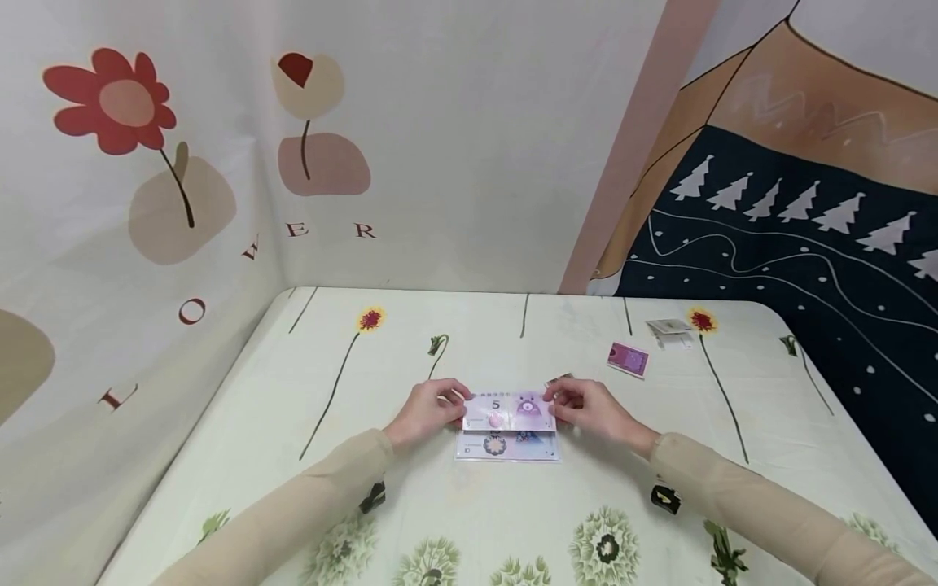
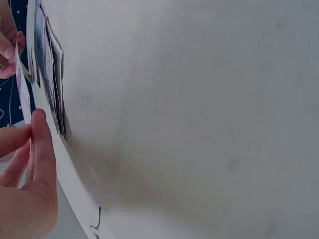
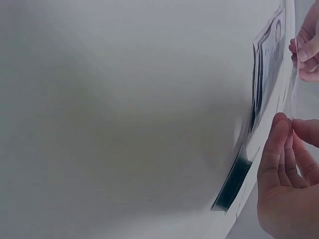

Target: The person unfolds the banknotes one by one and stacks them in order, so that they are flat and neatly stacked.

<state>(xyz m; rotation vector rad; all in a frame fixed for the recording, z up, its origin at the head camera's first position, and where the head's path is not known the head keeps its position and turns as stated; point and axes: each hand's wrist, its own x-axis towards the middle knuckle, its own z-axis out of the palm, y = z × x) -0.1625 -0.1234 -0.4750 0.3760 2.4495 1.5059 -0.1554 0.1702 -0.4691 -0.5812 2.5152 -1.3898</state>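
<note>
A pale purple play banknote (image 1: pixel 510 413) marked 5, with a cartoon animal at its right, is stretched between two hands. My left hand (image 1: pixel 431 413) pinches its left end between thumb and fingers. At the opposite end, my right hand (image 1: pixel 595 409) pinches it the same way. In the left wrist view the note is seen nearly edge-on, raised above the table. Beneath it lies a small stack of notes (image 1: pixel 507 447), with a bluish-purple one on top, partly covered by the held note in the head view. The stack's layered edges (image 3: pixel 261 74) show in the right wrist view.
Past my right hand a magenta note (image 1: pixel 627 360) lies flat. Farther back is a folded-looking greyish note (image 1: pixel 670 333). Another brownish note (image 1: pixel 558 379) peeks out behind my right fingers. A floral cloth (image 1: pixel 410 496) covers the table, and patterned fabric hangs behind.
</note>
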